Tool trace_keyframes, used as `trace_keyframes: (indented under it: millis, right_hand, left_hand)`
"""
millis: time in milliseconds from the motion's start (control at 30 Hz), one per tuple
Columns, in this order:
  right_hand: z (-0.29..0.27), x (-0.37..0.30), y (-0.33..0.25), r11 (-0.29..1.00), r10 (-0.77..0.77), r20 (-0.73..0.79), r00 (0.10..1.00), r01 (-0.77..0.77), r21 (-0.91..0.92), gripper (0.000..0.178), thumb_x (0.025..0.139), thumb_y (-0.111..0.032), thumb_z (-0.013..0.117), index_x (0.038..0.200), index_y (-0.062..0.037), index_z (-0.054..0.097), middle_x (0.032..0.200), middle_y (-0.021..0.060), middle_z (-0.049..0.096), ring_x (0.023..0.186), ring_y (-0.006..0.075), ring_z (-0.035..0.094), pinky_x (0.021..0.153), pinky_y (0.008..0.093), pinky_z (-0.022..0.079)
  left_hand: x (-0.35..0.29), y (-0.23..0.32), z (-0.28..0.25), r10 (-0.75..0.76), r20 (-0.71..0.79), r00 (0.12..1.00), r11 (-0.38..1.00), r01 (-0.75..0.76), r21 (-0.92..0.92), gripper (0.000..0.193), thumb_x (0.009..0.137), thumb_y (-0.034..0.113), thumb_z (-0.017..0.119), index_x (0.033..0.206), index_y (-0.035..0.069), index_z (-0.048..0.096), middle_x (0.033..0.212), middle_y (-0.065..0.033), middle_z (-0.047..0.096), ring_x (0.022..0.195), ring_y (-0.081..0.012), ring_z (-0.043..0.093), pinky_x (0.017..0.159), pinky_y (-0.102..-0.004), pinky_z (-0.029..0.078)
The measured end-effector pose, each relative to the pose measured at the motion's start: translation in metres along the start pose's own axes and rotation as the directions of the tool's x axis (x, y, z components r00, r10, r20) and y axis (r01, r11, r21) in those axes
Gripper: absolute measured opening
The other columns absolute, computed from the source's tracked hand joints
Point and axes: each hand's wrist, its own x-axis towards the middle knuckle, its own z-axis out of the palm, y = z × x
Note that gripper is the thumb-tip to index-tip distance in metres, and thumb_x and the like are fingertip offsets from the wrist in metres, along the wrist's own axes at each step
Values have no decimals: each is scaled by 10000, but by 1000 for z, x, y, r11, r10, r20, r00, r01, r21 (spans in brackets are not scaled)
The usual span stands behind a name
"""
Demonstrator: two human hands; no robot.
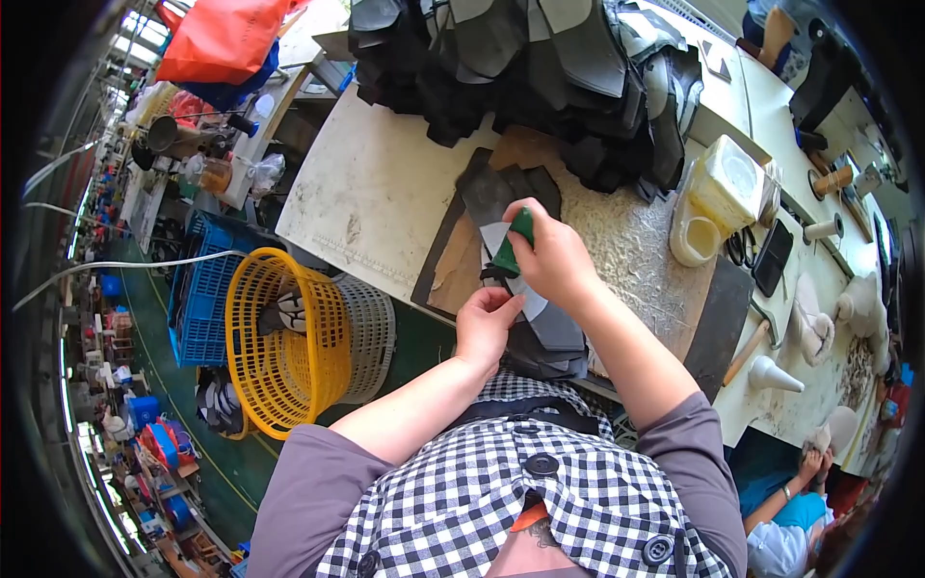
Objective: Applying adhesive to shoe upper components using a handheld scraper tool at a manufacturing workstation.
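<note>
My right hand (pixel 559 258) is closed round a green-handled tool (pixel 514 241), its working end pointing down toward the work and too small to identify. Just below it, my left hand (pixel 485 326) pinches the edge of a dark flat piece with thumb and fingers. Dark and grey cut sheet pieces (pixel 487 196) lie overlapping beneath both hands on a brown board (pixel 457 260). More stacked dark pieces (pixel 551 332) reach the table edge against my checked apron.
A big heap of black and grey cut pieces (pixel 525 58) covers the far table. To the right stand a glue-crusted container (pixel 737 178), a phone (pixel 774 258), a hammer (pixel 748 356) and a white cone (pixel 774 375). A yellow basket (pixel 339 337) stands left; a co-worker's hand (pixel 814 466) shows lower right.
</note>
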Motion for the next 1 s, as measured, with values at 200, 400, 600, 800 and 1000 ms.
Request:
trace_keyframes:
  millis: [200, 400, 600, 800, 1000]
  right_hand:
    - [-11, -10, 7, 999, -45, -81, 996, 44, -12, 164, 861, -91, 553, 1021, -103, 520, 807, 181, 624, 770, 396, 621, 662, 453, 483]
    - [-38, -28, 62, 986, 90, -480, 873, -8, 169, 214, 881, -72, 608, 1067, -65, 503, 848, 111, 616, 703, 229, 625, 635, 337, 500]
    - [-17, -50, 61, 896, 61, -479, 876, 163, 413, 229, 879, -54, 634, 1071, -47, 510, 949, 56, 574, 822, 147, 588, 713, 255, 485]
    - [-8, -62, 48, 989, -148, -267, 952, 148, -21, 206, 834, -34, 625, 1023, -70, 550, 913, 133, 638, 828, 320, 635, 702, 363, 502]
    - [-16, -71, 50, 995, -98, -285, 954, 98, -16, 228, 836, -54, 626, 1047, -83, 544, 924, 123, 649, 800, 318, 645, 663, 367, 512]
  left_hand:
    - [3, -1, -6, -57, 14, 998, 998, 58, -23, 199, 850, 174, 690, 929, 19, 593, 797, -17, 605, 704, -101, 558, 630, -225, 441]
    - [3, 7, 1, -227, 168, 959, 955, 185, 233, 232, 933, 254, 586, 1016, 38, 576, 927, -55, 647, 844, -147, 602, 775, -294, 455]
    - [28, -16, -40, -252, 631, 734, 672, 602, -432, 223, 987, 257, 471, 948, 40, 508, 802, -97, 603, 629, -207, 580, 799, -428, 511]
    - [-11, 77, -57, 379, 16, 925, 902, -366, -228, 163, 1009, 209, 431, 1019, 62, 502, 940, -24, 558, 839, -113, 536, 814, -280, 463]
    - [-29, 218, -9, 688, -293, 664, 658, -741, -135, 250, 1008, 198, 436, 1179, 29, 502, 1008, -39, 572, 931, -112, 532, 840, -244, 433]
